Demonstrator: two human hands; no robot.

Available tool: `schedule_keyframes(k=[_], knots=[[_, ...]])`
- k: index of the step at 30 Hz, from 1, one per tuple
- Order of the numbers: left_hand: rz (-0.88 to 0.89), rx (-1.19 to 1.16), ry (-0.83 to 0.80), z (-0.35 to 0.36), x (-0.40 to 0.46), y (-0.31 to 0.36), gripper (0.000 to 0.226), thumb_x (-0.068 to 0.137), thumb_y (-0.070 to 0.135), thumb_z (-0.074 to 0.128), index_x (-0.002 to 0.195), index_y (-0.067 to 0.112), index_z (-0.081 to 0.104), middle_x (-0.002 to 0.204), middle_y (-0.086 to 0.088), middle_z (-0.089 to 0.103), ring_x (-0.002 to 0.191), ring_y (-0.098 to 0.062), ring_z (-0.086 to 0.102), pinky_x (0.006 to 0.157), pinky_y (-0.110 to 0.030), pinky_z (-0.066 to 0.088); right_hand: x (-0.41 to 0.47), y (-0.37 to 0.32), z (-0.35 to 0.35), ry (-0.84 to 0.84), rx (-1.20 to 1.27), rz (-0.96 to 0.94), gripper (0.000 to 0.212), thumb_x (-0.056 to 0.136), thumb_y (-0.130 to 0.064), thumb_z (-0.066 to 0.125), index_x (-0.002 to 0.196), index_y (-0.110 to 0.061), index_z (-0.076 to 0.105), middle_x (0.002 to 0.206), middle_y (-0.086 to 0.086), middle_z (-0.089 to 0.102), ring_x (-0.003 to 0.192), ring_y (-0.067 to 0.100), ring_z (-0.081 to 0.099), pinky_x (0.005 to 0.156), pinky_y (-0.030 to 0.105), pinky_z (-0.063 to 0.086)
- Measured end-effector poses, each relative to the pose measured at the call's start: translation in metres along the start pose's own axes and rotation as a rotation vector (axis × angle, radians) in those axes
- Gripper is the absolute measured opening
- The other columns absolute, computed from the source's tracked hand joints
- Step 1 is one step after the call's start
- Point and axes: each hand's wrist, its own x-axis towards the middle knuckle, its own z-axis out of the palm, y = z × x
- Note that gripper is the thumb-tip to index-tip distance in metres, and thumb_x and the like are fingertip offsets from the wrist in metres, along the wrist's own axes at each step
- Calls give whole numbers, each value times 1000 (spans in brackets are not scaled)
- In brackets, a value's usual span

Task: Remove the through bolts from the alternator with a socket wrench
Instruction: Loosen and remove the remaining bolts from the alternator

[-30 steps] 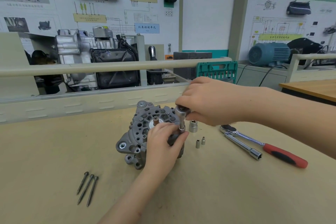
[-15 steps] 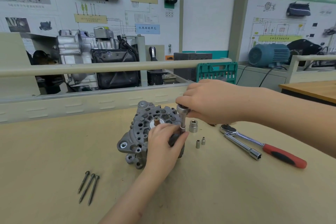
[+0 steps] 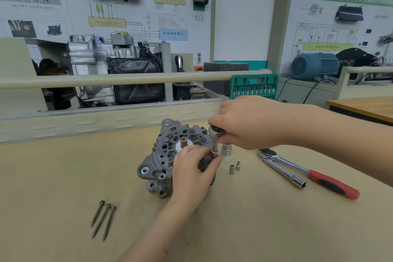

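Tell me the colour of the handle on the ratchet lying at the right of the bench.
Red with a black inlay, on the ratchet handle; the head view shows it.

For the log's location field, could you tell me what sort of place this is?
Probably an automotive training workshop: wiring-diagram teaching boards on the wall, a cutaway gearbox on a stand, and an alternator under disassembly on the workbench.

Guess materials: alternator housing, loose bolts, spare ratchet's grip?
Alternator housing: likely cast aluminium, matte grey, grainy surface. Three loose bolts: probably steel, dull dark finish. Spare ratchet's grip: looks like red plastic with black rubbery inlay; shaft bright chrome.
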Motion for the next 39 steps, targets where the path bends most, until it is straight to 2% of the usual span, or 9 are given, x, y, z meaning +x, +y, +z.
schedule_keyframes(k=[4,7,10,19,23,27,31,34,39], knots=[[-34,-22,36,1,0,2,25,76,27,70,62,10,58,66,10,53,79,-11,47,79,-40,41,-2,-1,-1,25,-49,0,37,93,-45,33,98,-14,52,87,3,59,83,25,56,79,38,48],[-43,-32,58,2,-1,2,22,74,25,72,61,13,59,63,13,51,78,-4,45,76,-38,40,-3,-2,-5,44,-52,44,47,87,-59,35,82,-14,50,62,-4,42,56,16,42,55,27,41],[-38,-40,61,2,0,3,26,74,26,72,57,26,52,61,14,50,79,-2,45,75,-36,39,-3,-4,-4,41,-40,69,48,85,-61,34,78,-15,46,60,-5,37,50,10,34,44,24,27],[15,45,31,1,-2,-1,25,78,33,66,68,9,66,75,9,59,82,-7,50,80,-31,37,-3,-2,-3,5,53,-47,17,94,-34,38,94,-18,44,95,1,56,92,22,51,79,36,46],[1,46,59,4,-2,-2,20,77,27,70,67,11,65,71,11,56,79,-3,46,76,-29,33,-2,0,-3,35,-40,18,38,92,-51,33,90,-16,46,76,-1,52,72,22,50,65,30,41],[24,25,94,4,-1,1,19,74,27,71,64,12,65,64,20,49,78,3,44,74,-31,35,-4,-3,-2,46,-49,72,46,87,-60,30,76,-16,39,59,-6,35,49,9,33,43,25,25],[31,39,49,2,-1,0,19,77,28,69,69,12,65,74,9,58,82,-10,50,78,-34,39,-2,0,-1,20,45,55,31,93,-45,34,95,-17,47,77,-3,49,74,19,51,59,29,41],[21,31,10,-1,-3,1,28,76,35,59,75,9,67,84,13,57,93,-7,49,84,-29,34,-3,2,0,-12,100,12,24,94,-37,36,103,-17,47,96,0,56,91,20,52,76,36,47],[-13,-39,22,1,-1,1,13,77,21,70,72,10,66,80,14,54,90,-7,49,85,-40,42,-2,2,-1,58,-49,-26,40,90,-54,30,94,-17,46,77,-2,52,74,21,52,66,30,42]])
